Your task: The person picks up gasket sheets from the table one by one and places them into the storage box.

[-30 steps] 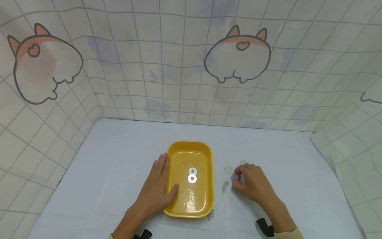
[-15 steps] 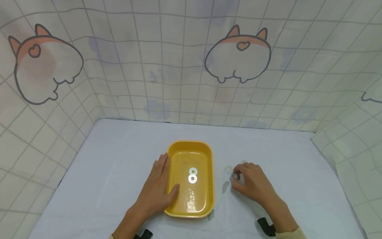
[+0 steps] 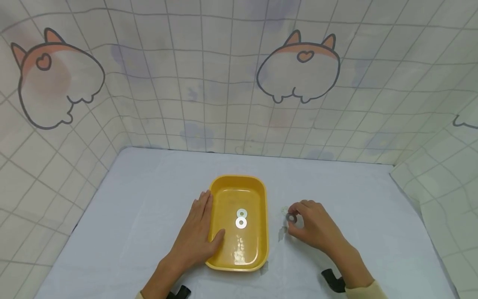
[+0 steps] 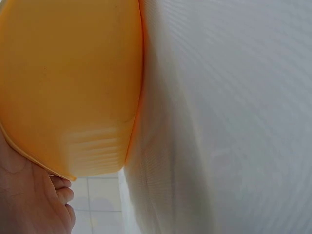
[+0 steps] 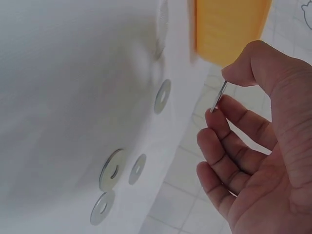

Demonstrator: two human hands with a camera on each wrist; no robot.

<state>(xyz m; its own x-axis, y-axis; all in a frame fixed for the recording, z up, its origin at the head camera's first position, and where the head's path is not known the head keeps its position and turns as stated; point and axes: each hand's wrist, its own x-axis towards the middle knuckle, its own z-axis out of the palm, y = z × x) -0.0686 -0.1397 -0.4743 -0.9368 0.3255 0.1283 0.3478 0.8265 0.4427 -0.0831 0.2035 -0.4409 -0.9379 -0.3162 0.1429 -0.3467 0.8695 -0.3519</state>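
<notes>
Thin grey washer (image 3: 288,217) nearer tray (image 3: 239,177)

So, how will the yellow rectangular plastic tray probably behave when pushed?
The tray likely slides rather than tips: its base looks broad and flat. Its thin rim suggests it is light for its size. Its glossy inside may feel slippery.

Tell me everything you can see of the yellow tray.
The yellow tray is a rounded rectangle with raised walls and a rim, glossy and plastic-looking. It sits upright on the white cloth, long sides running away from the person. Two washers lie on its floor, the rest of which looks bare. The left hand touches its left side, thumb over the rim.
</notes>
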